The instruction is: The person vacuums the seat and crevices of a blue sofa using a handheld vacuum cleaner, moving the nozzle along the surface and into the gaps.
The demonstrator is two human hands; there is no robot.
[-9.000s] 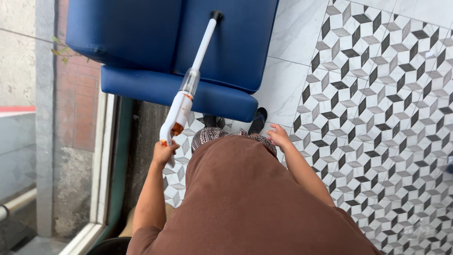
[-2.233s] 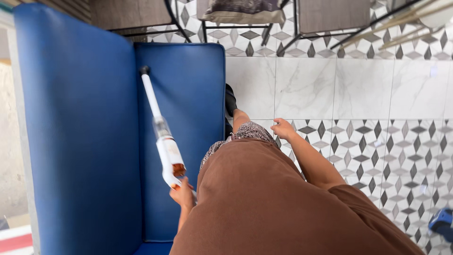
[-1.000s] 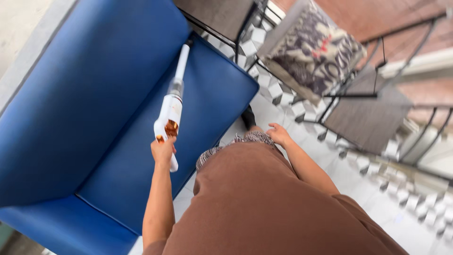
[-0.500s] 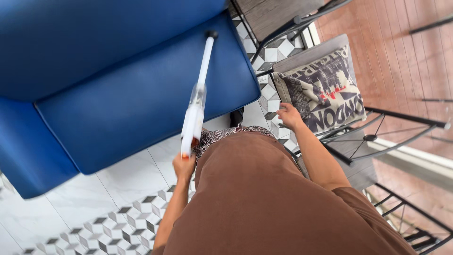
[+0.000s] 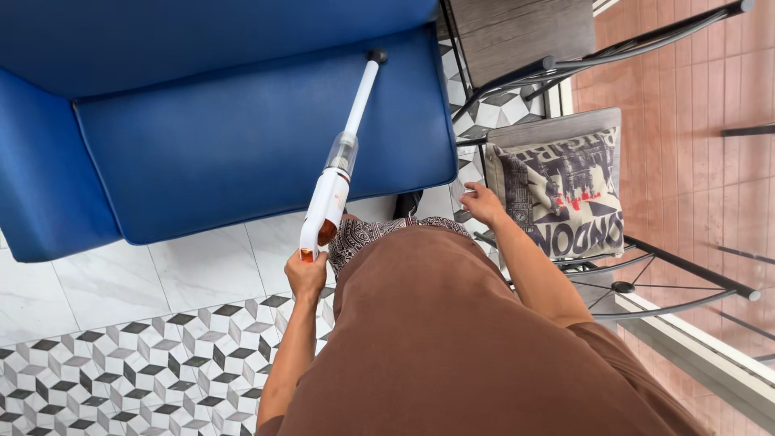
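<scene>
My left hand (image 5: 306, 275) grips the handle of a white and orange handheld vacuum (image 5: 326, 202). Its long white tube reaches up across the blue sofa seat (image 5: 242, 137), and the black nozzle (image 5: 377, 56) rests near the seat's far right corner. My right hand (image 5: 483, 203) hangs free with fingers apart, just left of a printed grey cushion (image 5: 565, 190) on a metal chair. My brown dress fills the lower middle of the view.
A blue sofa backrest (image 5: 202, 32) runs along the top. A black metal chair frame (image 5: 670, 278) and a second chair with a wooden seat (image 5: 521, 32) stand at the right. White marble and patterned floor tiles (image 5: 121, 355) lie at the lower left.
The view has swung slightly, so the sofa and cushion sit more level. The vacuum nozzle stays at the seat's right end. My right hand has drifted a little lower beside the cushion.
</scene>
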